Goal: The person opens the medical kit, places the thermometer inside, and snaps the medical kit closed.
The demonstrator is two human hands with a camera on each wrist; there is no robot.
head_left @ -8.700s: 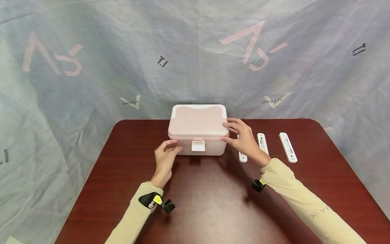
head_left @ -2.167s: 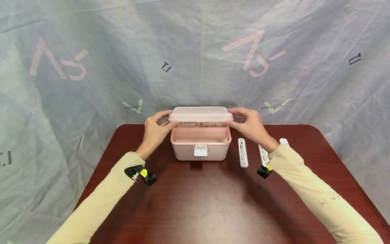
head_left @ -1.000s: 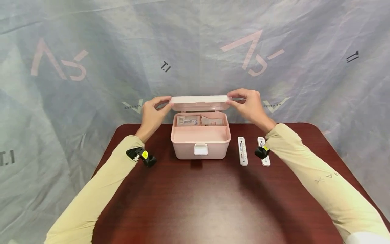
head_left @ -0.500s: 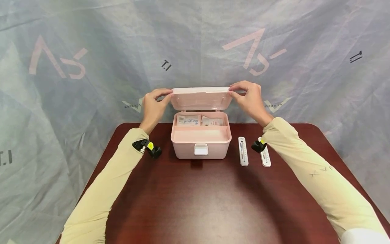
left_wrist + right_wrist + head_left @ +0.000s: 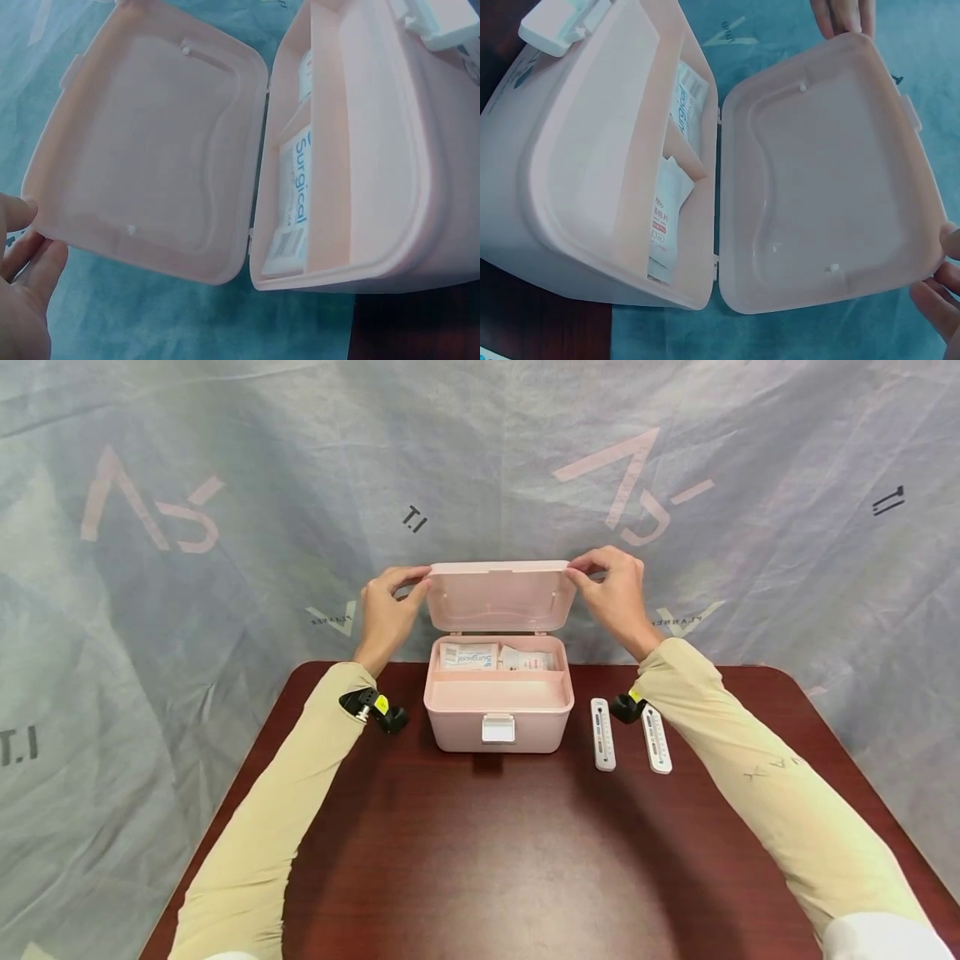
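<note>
A pink storage box (image 5: 497, 732) stands at the back of the table, its hinged lid (image 5: 501, 597) raised nearly upright. My left hand (image 5: 386, 614) pinches the lid's upper left corner between thumb and fingers. At the upper right corner my right hand (image 5: 618, 597) grips it the same way. Inside the box, a packet marked "Surgical" (image 5: 296, 191) lies in the rear left compartment. Beside it, in the rear right compartment, are white sachets (image 5: 667, 210) with red print. The wide front compartment shows a bare floor. A white latch (image 5: 498, 728) hangs on the box front.
Two white thermometers (image 5: 602, 735) lie on the dark red table (image 5: 480, 860) right of the box; the farther thermometer (image 5: 657, 742) is partly covered by the right wrist camera (image 5: 627, 707). A grey cloth (image 5: 480, 468) hangs close behind the lid.
Both hands have unlatched and lifted the lid from closed to nearly upright, moving up and back with it. The box's compartments and packets have come into view.
</note>
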